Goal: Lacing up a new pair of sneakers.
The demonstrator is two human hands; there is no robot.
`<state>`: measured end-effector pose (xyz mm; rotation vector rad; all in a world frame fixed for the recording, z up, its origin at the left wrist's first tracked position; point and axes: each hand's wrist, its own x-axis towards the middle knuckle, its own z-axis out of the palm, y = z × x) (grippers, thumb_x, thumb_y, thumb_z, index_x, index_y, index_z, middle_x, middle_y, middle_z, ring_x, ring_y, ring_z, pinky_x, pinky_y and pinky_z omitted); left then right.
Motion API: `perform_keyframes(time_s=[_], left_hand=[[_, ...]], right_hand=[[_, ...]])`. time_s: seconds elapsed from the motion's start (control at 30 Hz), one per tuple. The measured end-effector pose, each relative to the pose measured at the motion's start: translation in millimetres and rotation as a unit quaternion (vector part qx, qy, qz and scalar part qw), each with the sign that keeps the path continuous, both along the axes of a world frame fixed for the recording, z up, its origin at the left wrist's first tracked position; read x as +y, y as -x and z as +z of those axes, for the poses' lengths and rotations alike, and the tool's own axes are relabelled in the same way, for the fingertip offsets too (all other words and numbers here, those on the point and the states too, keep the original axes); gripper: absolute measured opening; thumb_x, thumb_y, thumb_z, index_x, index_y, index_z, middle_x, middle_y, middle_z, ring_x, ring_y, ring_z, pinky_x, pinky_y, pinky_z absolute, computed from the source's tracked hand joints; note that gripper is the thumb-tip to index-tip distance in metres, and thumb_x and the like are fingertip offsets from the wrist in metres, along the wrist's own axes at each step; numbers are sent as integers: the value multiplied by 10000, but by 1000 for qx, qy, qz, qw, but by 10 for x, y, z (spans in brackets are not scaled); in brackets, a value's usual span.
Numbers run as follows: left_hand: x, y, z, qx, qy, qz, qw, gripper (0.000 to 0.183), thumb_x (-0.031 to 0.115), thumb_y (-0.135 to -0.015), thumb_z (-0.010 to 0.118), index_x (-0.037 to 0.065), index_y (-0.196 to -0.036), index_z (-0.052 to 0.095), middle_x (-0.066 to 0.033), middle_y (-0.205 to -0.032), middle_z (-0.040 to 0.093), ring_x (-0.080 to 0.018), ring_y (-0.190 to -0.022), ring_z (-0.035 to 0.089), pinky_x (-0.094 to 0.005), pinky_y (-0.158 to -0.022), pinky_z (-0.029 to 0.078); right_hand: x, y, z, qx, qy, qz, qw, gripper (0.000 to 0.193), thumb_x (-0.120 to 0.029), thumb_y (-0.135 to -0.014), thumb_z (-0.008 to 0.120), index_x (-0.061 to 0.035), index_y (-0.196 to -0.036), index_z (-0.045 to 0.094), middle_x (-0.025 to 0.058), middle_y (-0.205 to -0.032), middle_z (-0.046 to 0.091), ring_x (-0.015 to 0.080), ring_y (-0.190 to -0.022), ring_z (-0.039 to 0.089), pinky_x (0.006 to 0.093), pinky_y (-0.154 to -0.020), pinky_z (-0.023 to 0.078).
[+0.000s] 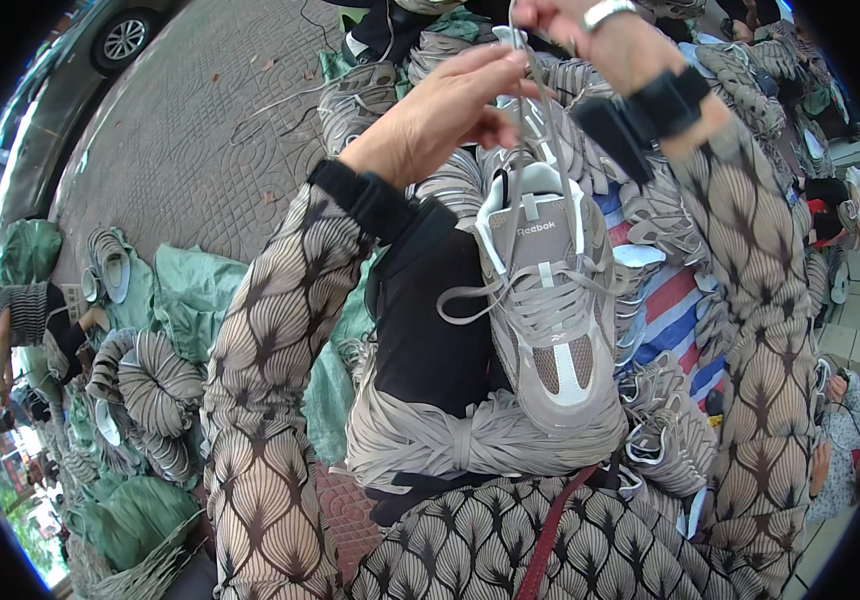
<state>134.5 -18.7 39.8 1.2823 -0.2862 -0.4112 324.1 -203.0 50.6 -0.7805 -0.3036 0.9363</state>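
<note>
A grey sneaker (565, 405) with white trim rests on my lap, its toe toward me. Its grey shoelace (528, 318) criss-crosses the front, with one loop sticking out to the left. Long strands rise from the shoe's collar to my hands. At the upper edge, my right hand (560, 22) is closed in a pinch on the lace. Just below and left of it, my left hand (448, 108) has thumb and forefinger closed at the same strands, its other fingers curled. Across my thighs lies a tied bundle of flat grey laces (420, 436).
Stacks of grey shoe uppers (160, 385) and green sacks (200, 290) lie on the left. More sneakers (665, 425) sit at my right, by a red, white and blue striped sheet (665, 310). A person (25, 320) is at far left; a car (100, 60) stands beyond the paving.
</note>
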Motion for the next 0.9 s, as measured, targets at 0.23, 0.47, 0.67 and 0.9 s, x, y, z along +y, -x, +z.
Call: perform_keyframes(time_s=[0.23,0.47,0.67,0.9], left_hand=[[121,20,-46,20,-82,51,995,276,222,-1014,431,12,-1033,608,8,-757,604,-29,-581,471,-169,-562,415],[-38,-102,-138,-120,-56,106,985,247,152,-976,439,-33,-946,598,-61,-741,619,-94,-538,534,-259,-496,466],[238,721,-130,-187,-306,127,925,355,290,-829,676,-6,-983,557,-132,-795,608,-223,-703,616,-350,-614,491],[258,1386,-288,-175,-348,41,920,250,104,-735,742,9,-881,564,-88,-737,583,-220,-685,591,-334,-625,478]], right_hand=[[-1,914,-230,-131,286,-159,936,231,-177,-971,474,8,-1055,584,60,-995,662,84,-731,628,172,-655,540],[22,1859,-43,-127,256,46,957,295,-248,-976,507,30,-985,607,-8,-701,577,23,-501,476,197,-433,444],[-68,1570,-184,-101,172,-96,975,246,-206,-981,489,15,-1012,594,-22,-768,555,26,-571,443,209,-610,461],[-117,1640,-224,-110,138,-87,980,269,-218,-992,473,17,-1044,593,-9,-793,561,54,-637,481,209,-606,457]])
